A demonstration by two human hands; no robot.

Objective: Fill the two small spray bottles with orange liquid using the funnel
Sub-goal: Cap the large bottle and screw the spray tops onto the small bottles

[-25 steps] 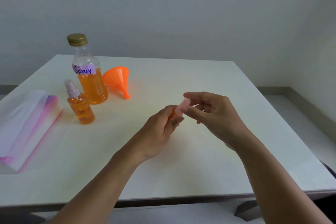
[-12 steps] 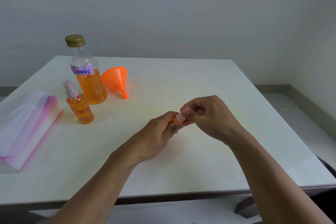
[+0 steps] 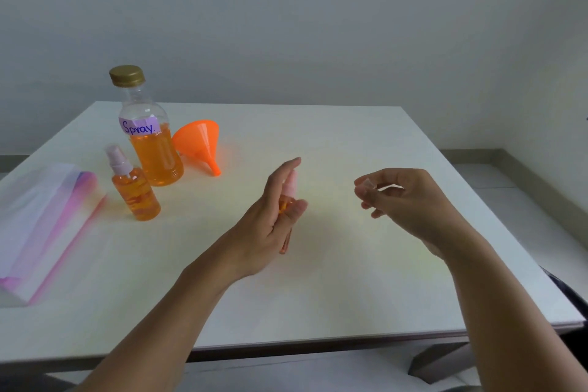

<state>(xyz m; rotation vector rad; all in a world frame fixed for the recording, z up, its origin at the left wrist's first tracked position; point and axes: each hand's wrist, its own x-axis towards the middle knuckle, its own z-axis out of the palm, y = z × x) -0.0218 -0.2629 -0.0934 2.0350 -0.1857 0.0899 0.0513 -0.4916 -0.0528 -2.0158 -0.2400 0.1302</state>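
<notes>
L hand (image 3: pixel 270 226) round bottle (image 3: pixel 291 185), index up

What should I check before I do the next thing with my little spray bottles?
1. The left hand grips the small spray bottle: ok.
2. The right hand pinches the clear cap, off the bottle: ok.
3. The held bottle is full enough: cannot tell, the hand hides it.
4. The second spray bottle stands upright, orange liquid inside, top on: ok.
5. The big bottle has its gold lid on: ok.
6. The funnel stands ready: not ok, it lies on its side beside the big bottle.
</notes>
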